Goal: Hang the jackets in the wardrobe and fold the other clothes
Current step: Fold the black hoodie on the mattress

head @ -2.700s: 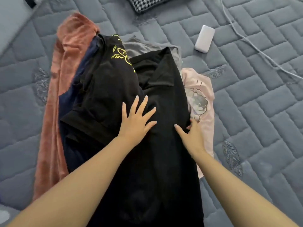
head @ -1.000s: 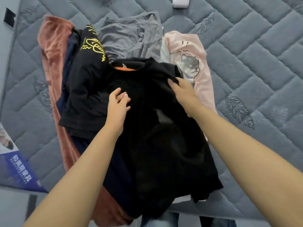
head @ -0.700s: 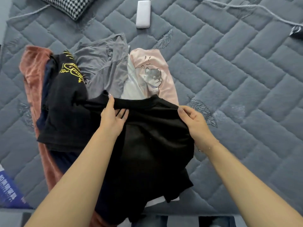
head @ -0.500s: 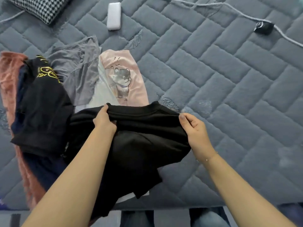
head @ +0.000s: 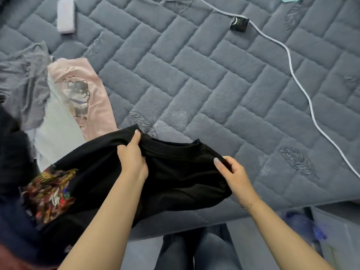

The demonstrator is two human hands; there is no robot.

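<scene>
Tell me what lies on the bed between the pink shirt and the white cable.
In the head view, only bare quilted bed cover lies between the pink shirt and the white cable.

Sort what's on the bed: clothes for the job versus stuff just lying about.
For the job:
black top, held by both hands
pink printed shirt
grey garment
pale garment

Lying about:
white power bank
white cable
small black box

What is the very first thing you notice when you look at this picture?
Right in the middle, the left hand and the right hand each have a grip on the top edge of a black shirt, held over the grey quilted bed. To the left lies a pink top with a cartoon animal, and a white cable snakes down the right side.
</scene>
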